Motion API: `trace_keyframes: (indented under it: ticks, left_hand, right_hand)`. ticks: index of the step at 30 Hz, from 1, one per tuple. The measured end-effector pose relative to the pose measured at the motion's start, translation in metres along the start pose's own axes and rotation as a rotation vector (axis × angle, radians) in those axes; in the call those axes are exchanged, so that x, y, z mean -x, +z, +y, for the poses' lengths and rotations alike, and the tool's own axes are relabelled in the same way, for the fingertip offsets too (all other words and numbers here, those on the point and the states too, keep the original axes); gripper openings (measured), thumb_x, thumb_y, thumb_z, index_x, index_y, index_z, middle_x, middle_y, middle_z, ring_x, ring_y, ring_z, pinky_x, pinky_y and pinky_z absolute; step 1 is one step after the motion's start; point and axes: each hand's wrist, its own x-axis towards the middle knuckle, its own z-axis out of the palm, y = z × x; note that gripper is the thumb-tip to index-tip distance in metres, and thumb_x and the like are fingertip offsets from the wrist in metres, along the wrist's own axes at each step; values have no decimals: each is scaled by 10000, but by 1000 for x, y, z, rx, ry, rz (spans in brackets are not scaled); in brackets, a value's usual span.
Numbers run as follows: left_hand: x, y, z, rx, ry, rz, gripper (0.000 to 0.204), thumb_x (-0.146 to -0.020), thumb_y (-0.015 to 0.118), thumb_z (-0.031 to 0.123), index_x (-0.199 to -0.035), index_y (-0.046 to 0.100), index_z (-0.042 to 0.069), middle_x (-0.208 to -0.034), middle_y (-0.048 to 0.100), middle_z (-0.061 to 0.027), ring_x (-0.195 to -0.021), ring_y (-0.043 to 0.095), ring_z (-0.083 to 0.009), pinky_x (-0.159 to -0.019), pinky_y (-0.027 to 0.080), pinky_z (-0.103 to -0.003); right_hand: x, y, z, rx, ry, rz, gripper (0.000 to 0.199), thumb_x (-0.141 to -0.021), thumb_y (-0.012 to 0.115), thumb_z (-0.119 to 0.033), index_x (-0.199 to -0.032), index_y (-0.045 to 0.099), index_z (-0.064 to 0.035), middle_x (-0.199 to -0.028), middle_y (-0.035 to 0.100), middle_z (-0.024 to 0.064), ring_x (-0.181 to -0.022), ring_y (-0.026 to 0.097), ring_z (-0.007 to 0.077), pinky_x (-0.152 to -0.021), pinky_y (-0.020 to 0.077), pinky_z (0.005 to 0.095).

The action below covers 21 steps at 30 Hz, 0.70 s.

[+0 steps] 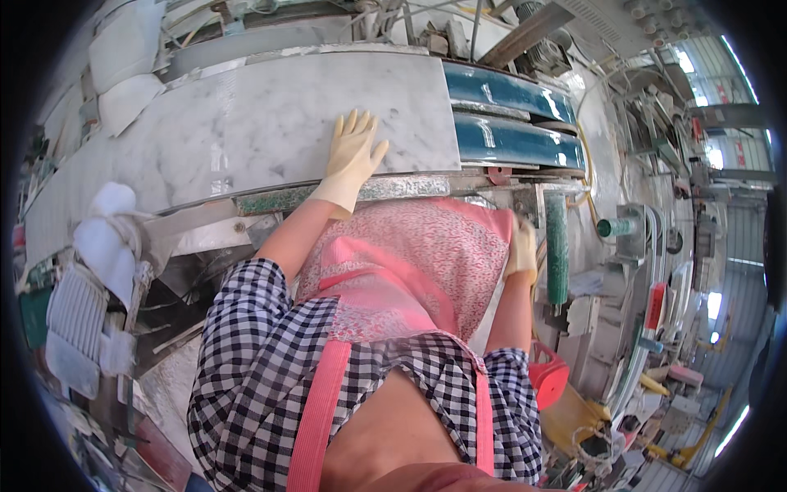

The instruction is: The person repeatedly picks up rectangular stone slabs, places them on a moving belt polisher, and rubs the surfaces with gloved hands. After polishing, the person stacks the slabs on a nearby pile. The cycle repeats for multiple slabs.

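My left hand (354,156), in a cream rubber glove, lies flat with fingers spread on a long white marble slab (246,107) with grey veining. My right hand (522,246), gloved the same way, is down beside the right edge of my pink patterned apron (426,254). Its fingers are partly hidden, so I cannot tell whether it grips the apron edge or the machine edge there. The slab's right end borders two blue glossy curved panels (516,139). Along its near side runs a worn green-and-grey rail (393,189).
A green cylinder (557,262) stands upright right of my right hand, and a second green cylinder (616,227) lies beyond it. A red plastic object (548,375) is near my right elbow. White-dusted machine parts (106,238) crowd the left. A yellow hose (589,189) hangs past the panels.
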Motion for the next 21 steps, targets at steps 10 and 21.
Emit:
trace_keyframes:
  ticks: [10,21]
  left_hand:
    - [-4,3,1,-194,-46,-115,558,-1011,418,366,-1473,425,53,-1530,428,-100,-1454,316,-257,-1217,174,-449]
    - [-9,-4,8,-140,-56,-99,540,-983,484,306,-1454,441,46,-1515,441,-110,-1437,339,-274,-1212,184,-463]
  right_hand:
    - [-146,115,-139,185,-607,125,538,-866,680,-357,-1271,597,-12,-1136,676,239,-1069,643,385,-910,507,428]
    - [-187,167,-200,-101,-246,-54,481,-800,685,-335,-1134,650,8,-1114,672,251,-1050,639,397,-921,497,418]
